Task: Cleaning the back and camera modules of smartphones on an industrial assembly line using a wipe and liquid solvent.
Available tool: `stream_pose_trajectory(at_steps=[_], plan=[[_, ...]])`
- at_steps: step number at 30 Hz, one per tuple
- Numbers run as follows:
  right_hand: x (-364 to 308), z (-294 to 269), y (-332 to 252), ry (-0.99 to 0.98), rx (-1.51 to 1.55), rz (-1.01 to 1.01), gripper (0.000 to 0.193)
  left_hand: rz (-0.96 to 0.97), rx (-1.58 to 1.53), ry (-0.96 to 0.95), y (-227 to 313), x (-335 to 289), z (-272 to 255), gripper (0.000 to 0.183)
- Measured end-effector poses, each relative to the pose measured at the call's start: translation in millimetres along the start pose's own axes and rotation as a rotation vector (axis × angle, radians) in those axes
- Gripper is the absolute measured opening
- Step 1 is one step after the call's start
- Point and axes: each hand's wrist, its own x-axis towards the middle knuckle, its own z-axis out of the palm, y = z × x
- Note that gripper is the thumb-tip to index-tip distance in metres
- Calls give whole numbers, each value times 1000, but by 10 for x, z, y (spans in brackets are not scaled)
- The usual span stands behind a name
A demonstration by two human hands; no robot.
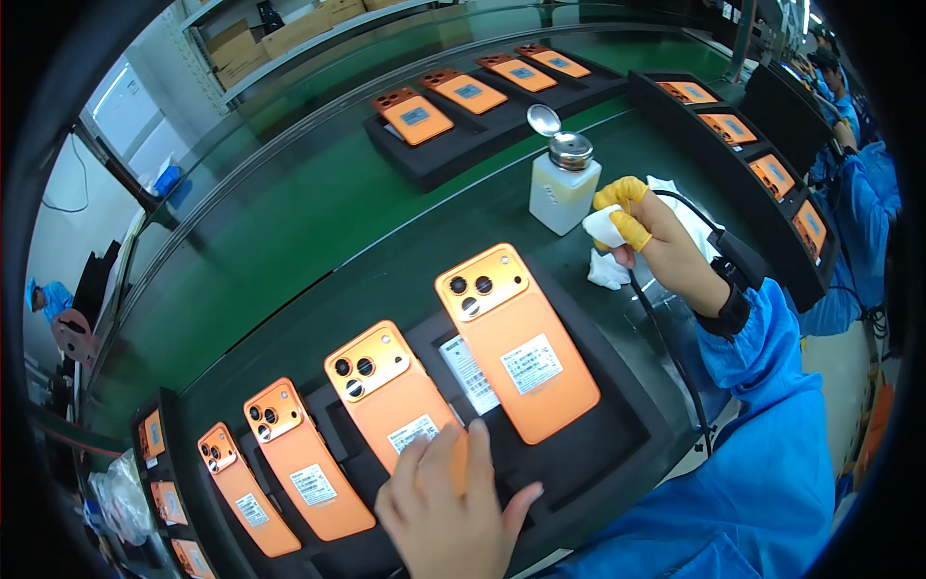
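Note:
Several orange smartphones lie back up in a black foam tray before me. My left hand (449, 507) rests with fingers spread over the lower end of one phone (376, 372), hiding part of its white label. To its right, a larger-looking phone (521, 352) lies tilted, partly over a white label (470, 374) on the tray (617, 425). Two more phones, a middle one (309, 458) and a leftmost one (249, 492), lie to the left. My right hand (641, 222), with yellow finger cots, pinches a folded white wipe (604, 228) beside a white pump bottle (563, 188), whose metal lid is flipped up.
White wipes (610, 270) and a black cable (666, 338) lie near my right wrist. More phone trays stand at the back (424, 174), right (772, 212) and far left (166, 405) on the green conveyor surface (270, 251). Co-workers (854, 183) in blue are at the right.

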Motion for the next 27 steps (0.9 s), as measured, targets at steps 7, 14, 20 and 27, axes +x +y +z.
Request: stream_pose_trajectory(at_steps=[7, 14, 20, 27], plan=[[-48, 102, 139, 22, 159, 88, 22, -240, 196, 550, -1328, -665, -298, 40], [-306, 209, 227, -36, 180, 123, 22, -628, -158, 364, -2696, -1225, -67, 46], [-384, 383, 177, -65, -59, 169, 23, -791, -264, 300, -2573, -1140, -157, 47], [-440, 380, 226, 39, 99, 217, 24, -689, -316, 307, -2514, -1091, -152, 45]])
